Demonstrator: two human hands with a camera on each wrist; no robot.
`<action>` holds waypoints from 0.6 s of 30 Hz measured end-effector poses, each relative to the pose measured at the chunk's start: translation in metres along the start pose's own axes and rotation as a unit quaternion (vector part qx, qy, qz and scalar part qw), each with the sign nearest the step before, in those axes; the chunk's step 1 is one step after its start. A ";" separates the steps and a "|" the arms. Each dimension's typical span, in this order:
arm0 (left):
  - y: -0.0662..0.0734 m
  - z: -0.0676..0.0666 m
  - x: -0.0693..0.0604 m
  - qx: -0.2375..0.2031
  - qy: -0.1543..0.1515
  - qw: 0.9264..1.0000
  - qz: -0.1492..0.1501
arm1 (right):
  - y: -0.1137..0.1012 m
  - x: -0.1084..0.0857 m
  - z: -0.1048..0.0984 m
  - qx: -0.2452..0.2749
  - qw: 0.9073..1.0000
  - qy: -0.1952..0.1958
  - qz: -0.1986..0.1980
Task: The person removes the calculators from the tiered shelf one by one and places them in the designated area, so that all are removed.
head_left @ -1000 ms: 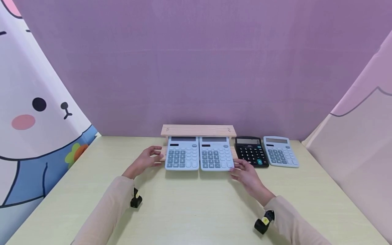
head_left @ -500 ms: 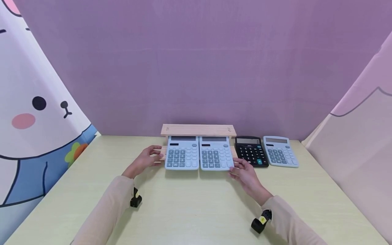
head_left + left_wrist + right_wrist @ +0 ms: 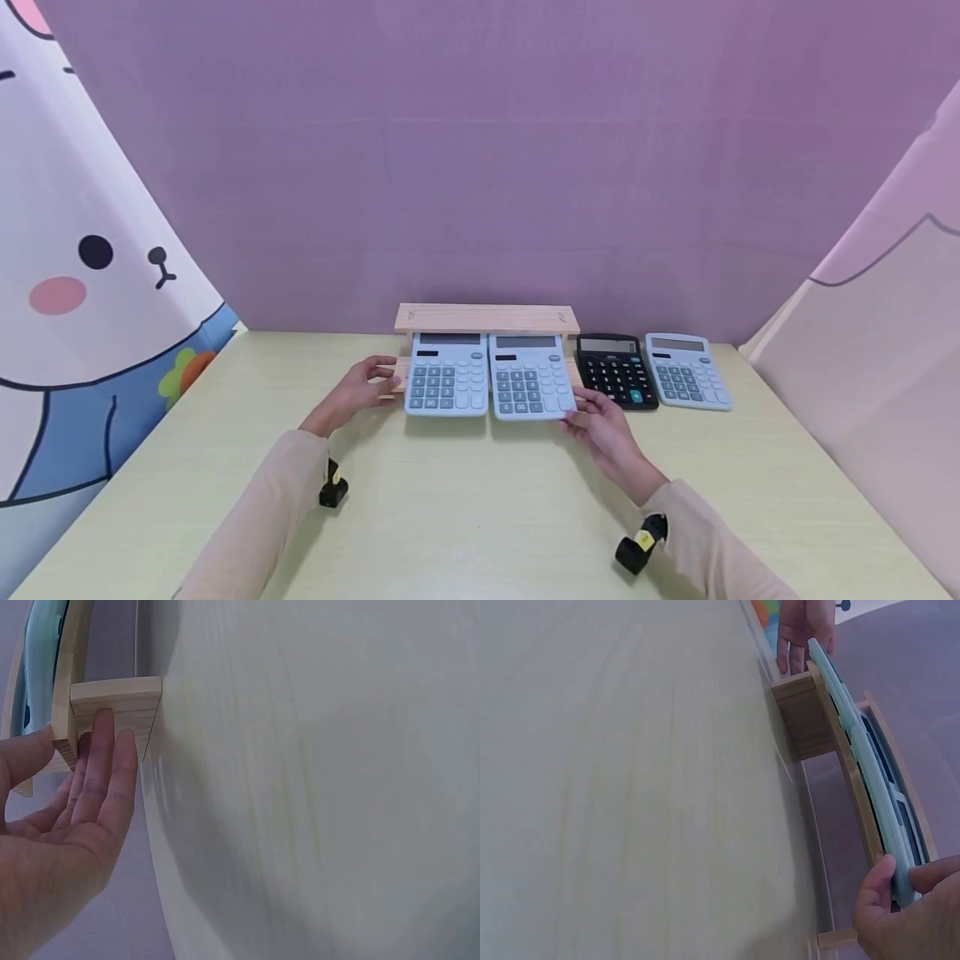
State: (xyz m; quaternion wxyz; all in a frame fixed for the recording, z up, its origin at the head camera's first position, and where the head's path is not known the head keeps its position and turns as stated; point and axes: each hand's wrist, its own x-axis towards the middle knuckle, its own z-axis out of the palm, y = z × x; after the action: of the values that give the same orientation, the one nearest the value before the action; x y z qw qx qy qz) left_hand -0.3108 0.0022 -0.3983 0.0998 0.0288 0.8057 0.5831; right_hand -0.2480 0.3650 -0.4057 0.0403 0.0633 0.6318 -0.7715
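Two light blue calculators sit side by side on a small wooden rack (image 3: pixel 486 318), their top edges under its upper board. My right hand (image 3: pixel 606 437) pinches the lower right corner of the right calculator (image 3: pixel 531 379), thumb on the face and a finger beneath, as the right wrist view shows. That calculator sticks out slightly lower than the left calculator (image 3: pixel 447 377). At the rack's left end, my left hand (image 3: pixel 352 396) holds the lower board between thumb and fingers. In the left wrist view its fingertips (image 3: pixel 103 724) lie against the short wooden leg.
A black calculator (image 3: pixel 615 371) and another light blue calculator (image 3: pixel 686 371) lie on the table (image 3: pixel 465 517) to the right of the rack. Behind stands a purple backdrop (image 3: pixel 480 167). A printed cartoon cloth (image 3: pixel 97 333) hangs at the left.
The right calculator has slid slightly toward me and to the right, with my right hand on its corner. My left hand and the rack stay practically in place.
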 end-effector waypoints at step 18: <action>0.002 0.001 -0.001 0.010 -0.001 1.000 -0.006 | -0.005 -0.011 -0.008 0.007 1.000 -0.013 0.017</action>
State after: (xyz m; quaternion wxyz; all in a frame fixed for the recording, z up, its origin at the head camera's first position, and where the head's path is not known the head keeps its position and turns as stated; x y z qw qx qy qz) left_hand -0.3097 0.0035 -0.3965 0.1032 0.0256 0.8117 0.5744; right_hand -0.2370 0.3738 -0.4011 0.0606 0.0642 0.6247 -0.7758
